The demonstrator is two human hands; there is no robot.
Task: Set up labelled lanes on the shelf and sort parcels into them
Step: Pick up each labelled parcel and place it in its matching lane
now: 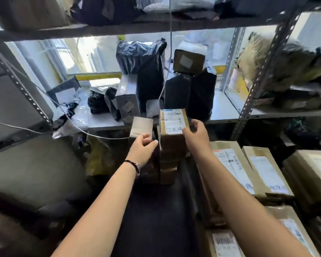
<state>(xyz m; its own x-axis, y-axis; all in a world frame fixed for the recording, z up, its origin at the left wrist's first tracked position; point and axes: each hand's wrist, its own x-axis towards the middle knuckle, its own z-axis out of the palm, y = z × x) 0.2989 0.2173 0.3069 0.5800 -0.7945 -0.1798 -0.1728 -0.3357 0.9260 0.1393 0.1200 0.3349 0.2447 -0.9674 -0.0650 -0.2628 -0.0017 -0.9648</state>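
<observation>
You're mid-sort, I'd judge: right hand [195, 135] grips the labelled box [170, 142], left hand [143, 147] clasps a smaller box [141, 126] (black bags [176, 94] on the shelf [225, 108] look unsorted).

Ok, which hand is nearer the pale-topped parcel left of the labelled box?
Left. The left hand grips the pale-topped parcel at its near edge; the right hand is off to its right, holding the labelled box by its right side.

A thin white cable [170, 47] is hanging far beyond the left hand [144, 148] and trailing away to its left. A grey padded object [35, 173] is lying well left of that hand; a bright window [93, 52] is glowing far beyond
</observation>
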